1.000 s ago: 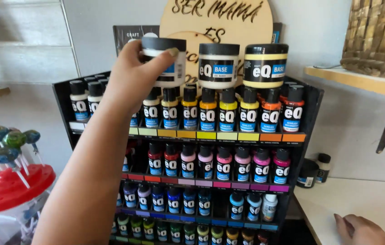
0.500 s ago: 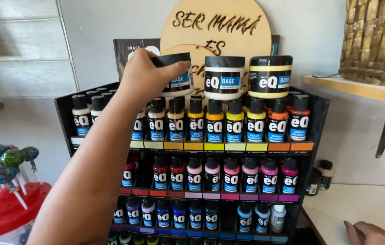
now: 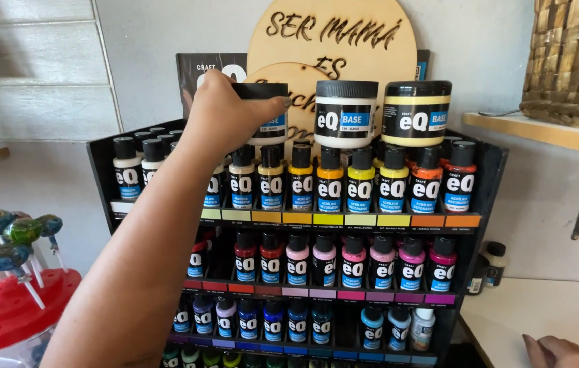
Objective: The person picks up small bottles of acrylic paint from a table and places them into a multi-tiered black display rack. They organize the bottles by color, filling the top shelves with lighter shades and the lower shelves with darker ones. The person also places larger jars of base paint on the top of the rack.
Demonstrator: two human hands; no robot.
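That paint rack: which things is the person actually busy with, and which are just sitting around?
In hand:
- left hand gripping a black-lidded jar on top of the paint rack
- two more jars, white and yellow, beside it

Just about:
- lollipop stand
- woven basket on a shelf
- round wooden sign
- right hand resting on the counter

You had bright, even daylight with soft shadows under the shelf (image 3: pixel 542 133), faint glare on the jar (image 3: pixel 416 112) lids, everything sharp except your blurred near forearm.
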